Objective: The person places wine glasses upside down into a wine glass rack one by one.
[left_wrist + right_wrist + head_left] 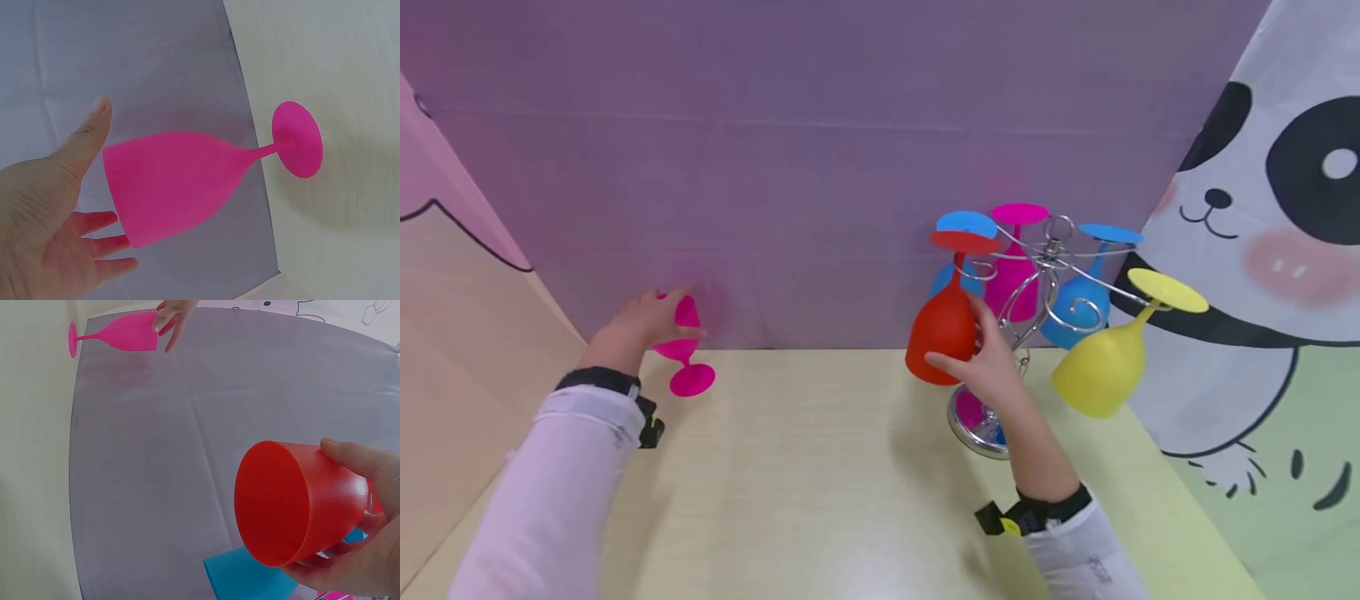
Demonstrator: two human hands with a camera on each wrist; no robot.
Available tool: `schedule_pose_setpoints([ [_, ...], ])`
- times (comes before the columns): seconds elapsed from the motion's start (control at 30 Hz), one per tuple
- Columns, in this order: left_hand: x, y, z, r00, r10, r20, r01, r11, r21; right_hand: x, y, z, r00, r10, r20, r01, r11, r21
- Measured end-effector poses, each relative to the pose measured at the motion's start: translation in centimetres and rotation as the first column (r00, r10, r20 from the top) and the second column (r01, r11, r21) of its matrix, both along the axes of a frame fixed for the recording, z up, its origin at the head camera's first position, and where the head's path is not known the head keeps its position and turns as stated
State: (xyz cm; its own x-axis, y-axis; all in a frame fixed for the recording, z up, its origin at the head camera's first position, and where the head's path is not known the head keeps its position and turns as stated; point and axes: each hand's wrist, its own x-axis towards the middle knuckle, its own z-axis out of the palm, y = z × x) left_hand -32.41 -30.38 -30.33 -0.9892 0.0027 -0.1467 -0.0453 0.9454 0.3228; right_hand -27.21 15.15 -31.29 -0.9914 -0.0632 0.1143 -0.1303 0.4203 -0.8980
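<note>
A pink plastic wine glass (181,184) stands upright on the table at the left, near its back edge. My left hand (636,329) is at its rim; thumb and fingers are spread, and in the left wrist view the thumb stands off the glass. To the right, my right hand (988,362) grips the bowl of a red wine glass (936,337), thumb on one side and fingers on the other. This glass is upside down at a hook of the metal rack (1052,260). Whether the hook bears its foot, I cannot tell.
Other upside-down glasses hang on the rack: a yellow glass (1101,371), a blue glass (1078,304), a pink glass (1011,283) and another blue glass (250,575) behind the red one. The rack's round base (955,421) stands on the pale table (820,467). Behind is a purple backdrop (820,183).
</note>
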Motion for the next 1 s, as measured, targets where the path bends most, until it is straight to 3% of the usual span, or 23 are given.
schedule_pose_setpoints([
  [0.17, 0.6, -0.2, 0.1, 1.000, 0.006, 0.021, -0.006, 1.000, -0.007, 0.2, 0.1, -0.1, 0.999, 0.026, -0.022, -0.026, 1.000, 0.008],
  [0.3, 0.7, -0.4, -0.1, 1.000, 0.009, -0.001, -0.009, 1.000, -0.015, 0.4, 0.3, -0.3, 0.998, 0.054, -0.042, -0.054, 0.999, -0.003],
  [0.47, 0.0, -0.2, -0.8, 1.000, -0.005, -0.030, 0.003, 0.998, -0.060, 0.7, 0.7, -0.6, 0.997, 0.059, -0.052, -0.059, 0.998, -0.011],
  [0.67, -0.9, -0.2, -1.3, 1.000, 0.013, 0.019, -0.012, 0.999, -0.044, 0.9, 1.1, -1.2, 0.996, 0.074, -0.058, -0.075, 0.997, -0.014],
  [1.0, -1.0, 0.0, -0.3, 1.000, 0.004, 0.019, -0.003, 0.998, -0.065, 1.2, 1.4, -1.6, 0.995, 0.068, -0.069, -0.071, 0.996, -0.046],
])
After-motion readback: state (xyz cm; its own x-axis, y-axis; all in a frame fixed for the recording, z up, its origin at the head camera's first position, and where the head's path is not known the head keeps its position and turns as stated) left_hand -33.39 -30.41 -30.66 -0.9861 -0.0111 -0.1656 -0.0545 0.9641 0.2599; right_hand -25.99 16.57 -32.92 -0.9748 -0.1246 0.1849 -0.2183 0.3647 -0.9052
